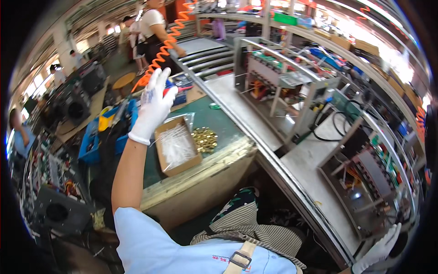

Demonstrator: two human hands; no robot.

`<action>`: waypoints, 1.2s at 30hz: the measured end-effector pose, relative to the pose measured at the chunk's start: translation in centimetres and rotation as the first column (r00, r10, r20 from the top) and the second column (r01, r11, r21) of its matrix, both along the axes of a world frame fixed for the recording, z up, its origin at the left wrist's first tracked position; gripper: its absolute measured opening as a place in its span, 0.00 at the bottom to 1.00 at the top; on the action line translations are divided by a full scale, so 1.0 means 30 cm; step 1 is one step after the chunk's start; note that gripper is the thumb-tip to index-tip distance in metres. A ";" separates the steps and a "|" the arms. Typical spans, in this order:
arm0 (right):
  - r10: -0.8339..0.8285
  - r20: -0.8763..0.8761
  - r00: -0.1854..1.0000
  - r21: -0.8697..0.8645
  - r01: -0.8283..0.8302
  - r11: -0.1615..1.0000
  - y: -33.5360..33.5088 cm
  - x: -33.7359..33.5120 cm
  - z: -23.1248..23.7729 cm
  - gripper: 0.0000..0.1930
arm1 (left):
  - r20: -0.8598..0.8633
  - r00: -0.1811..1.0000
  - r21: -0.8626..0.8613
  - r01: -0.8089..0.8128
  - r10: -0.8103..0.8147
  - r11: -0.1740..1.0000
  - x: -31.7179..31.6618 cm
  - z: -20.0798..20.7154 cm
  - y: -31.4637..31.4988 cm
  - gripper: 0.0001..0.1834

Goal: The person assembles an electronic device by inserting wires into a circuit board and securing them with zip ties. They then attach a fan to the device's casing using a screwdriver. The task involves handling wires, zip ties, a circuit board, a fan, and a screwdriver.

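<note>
My left hand (155, 105), in a white glove, is raised over the green-topped bench with its fingers stretched out. A small red and blue thing (167, 87) shows between the thumb and fingers; whether they touch it I cannot tell. Close behind the fingers hangs an orange coiled hose (166, 43). Below the hand stands an open cardboard box (182, 165) of white plastic strips, with a pile of brass-coloured small parts (204, 139) beside it. At the lower right my right hand (379, 250), also gloved, has its fingers extended beside the nearest open metal chassis (365, 178).
A metal rail (273, 164) runs along a conveyor line bearing another open chassis (278, 77) with circuit boards and wires. Left of the bench sits a blue bin (91, 148). Dark units (59, 210) stand at left, and a person (153, 27) is by the rollers (207, 58).
</note>
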State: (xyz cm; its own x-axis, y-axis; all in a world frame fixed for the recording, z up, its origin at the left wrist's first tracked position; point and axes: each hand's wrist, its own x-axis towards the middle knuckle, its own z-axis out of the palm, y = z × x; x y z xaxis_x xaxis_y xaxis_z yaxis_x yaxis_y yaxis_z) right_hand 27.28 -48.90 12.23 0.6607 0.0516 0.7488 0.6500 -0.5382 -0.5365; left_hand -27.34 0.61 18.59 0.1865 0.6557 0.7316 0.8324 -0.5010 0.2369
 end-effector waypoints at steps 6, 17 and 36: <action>0.731 -0.050 0.681 0.067 -0.727 0.683 0.636 -0.261 0.005 0.20 | -0.008 0.991 0.115 -0.129 0.131 0.985 -0.187 0.021 -0.043 0.36; 0.919 -0.095 0.383 0.829 -0.481 0.286 1.637 0.075 -0.160 0.30 | 0.279 0.817 -0.446 0.576 -0.505 0.685 0.514 -0.154 0.306 0.48; 0.947 -0.141 -0.289 0.988 0.023 0.154 1.667 0.049 -0.438 0.20 | 0.852 0.470 -0.214 0.714 -0.230 0.667 1.132 -0.150 1.578 0.43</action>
